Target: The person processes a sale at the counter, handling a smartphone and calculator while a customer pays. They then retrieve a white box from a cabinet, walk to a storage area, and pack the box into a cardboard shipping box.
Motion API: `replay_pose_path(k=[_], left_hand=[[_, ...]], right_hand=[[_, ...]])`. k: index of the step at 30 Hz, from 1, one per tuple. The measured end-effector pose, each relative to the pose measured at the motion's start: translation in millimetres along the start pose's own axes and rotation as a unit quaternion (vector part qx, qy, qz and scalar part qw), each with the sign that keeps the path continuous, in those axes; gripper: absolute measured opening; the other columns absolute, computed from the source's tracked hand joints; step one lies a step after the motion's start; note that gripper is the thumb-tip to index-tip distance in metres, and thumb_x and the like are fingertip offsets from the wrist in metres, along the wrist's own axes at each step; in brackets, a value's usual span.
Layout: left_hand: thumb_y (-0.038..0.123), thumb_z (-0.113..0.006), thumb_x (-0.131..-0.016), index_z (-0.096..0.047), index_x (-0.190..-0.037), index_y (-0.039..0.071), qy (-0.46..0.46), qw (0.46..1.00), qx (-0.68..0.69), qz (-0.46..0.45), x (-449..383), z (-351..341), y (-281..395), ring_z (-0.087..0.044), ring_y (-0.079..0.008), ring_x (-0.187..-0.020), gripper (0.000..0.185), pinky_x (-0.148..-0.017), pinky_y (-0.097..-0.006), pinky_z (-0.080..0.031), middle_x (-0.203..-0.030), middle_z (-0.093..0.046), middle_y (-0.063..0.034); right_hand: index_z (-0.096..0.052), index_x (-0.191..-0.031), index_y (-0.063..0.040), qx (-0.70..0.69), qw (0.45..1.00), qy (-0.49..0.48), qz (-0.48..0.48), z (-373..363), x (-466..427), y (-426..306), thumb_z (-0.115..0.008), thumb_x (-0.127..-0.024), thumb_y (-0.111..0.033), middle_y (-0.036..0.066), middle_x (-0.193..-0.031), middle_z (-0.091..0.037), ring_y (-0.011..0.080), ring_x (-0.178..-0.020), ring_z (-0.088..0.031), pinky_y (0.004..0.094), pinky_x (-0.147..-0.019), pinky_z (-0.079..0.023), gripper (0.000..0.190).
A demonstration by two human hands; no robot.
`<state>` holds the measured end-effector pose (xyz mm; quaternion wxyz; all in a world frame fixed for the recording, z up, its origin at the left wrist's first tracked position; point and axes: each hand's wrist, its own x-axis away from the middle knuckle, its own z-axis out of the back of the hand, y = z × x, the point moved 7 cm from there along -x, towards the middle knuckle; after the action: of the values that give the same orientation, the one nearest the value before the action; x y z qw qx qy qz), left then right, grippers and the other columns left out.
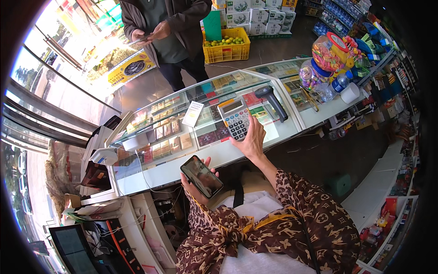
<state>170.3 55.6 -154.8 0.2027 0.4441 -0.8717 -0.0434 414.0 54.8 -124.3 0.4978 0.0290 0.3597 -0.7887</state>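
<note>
A smartphone [202,176] with a lit screen rests in my left hand [191,190], which is raised near the counter's inner edge. Its fingertips show along the phone's right side. My right hand [252,138] grasps the lower right corner of a desktop calculator [235,118], thumb by its bottom edge and fingers along its right side. The calculator is on the glass display counter [224,152]. To its left lies a white box [193,114] bearing print. On the right, a black handheld barcode scanner [272,102] lies on the glass.
Across the counter stands a person [164,37] holding a phone [140,39]. Candy jars [326,56] and a plastic bottle [341,82] occupy the counter's right end. A white device [104,157] and cable [143,171] are at left. Behind are a yellow fruit crate [227,53] and stacked cartons [260,17].
</note>
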Motion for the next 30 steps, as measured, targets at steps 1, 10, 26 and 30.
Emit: replay_pose_path(k=[1, 10, 26, 30], left_hand=[[0.067, -0.032, -0.094, -0.048, -0.141, 0.016, -0.005, 1.000, 0.008, 0.005, 0, -2, 0, -0.062, -0.0350, -0.095, 0.071, -0.087, -0.0539, -0.048, -0.137, -0.052, -0.0172], [0.065, -0.035, -0.094, -0.048, -0.140, 0.012, -0.026, 1.000, 0.001, -0.002, 11, -19, -2, -0.057, -0.0353, -0.098, 0.071, -0.086, -0.0536, -0.045, -0.135, -0.053, -0.0175], [0.070, -0.031, -0.095, -0.038, -0.146, 0.009, -0.069, 0.992, -0.067, 0.077, 1, -79, -26, -0.050, -0.0406, -0.126, 0.080, -0.110, -0.0508, -0.037, -0.146, -0.042, -0.0259], [0.068, -0.029, -0.097, -0.035, -0.148, 0.010, -0.076, 0.987, -0.130, 0.048, -5, -96, -54, -0.045, -0.0362, -0.133, 0.077, -0.111, -0.0486, -0.035, -0.146, -0.045, -0.0214]], right_hand=[[-0.021, -0.149, -0.003, 0.000, 1.000, -0.004, -0.003, -1, -2, 1, -0.087, -0.065, -0.038, 0.024, -0.140, -0.034, 0.0422, -0.125, -0.036, 0.0560, -0.101, -0.030, 0.113], [-0.020, -0.148, 0.000, -0.008, 1.000, -0.027, -0.004, 3, 0, 14, -0.083, -0.071, -0.046, 0.026, -0.145, -0.031, 0.0433, -0.131, -0.034, 0.0558, -0.106, -0.028, 0.109], [-0.044, -0.138, 0.004, -0.442, 0.853, -0.246, -0.133, 66, 91, -65, -0.069, -0.092, -0.030, 0.019, -0.127, -0.058, 0.0229, -0.111, -0.060, 0.0348, -0.095, -0.049, 0.062], [-0.032, -0.144, 0.007, -0.347, 0.893, -0.272, -0.093, 81, 91, -76, -0.081, -0.077, -0.044, 0.025, -0.138, -0.044, 0.0350, -0.128, -0.047, 0.0424, -0.108, -0.038, 0.098]])
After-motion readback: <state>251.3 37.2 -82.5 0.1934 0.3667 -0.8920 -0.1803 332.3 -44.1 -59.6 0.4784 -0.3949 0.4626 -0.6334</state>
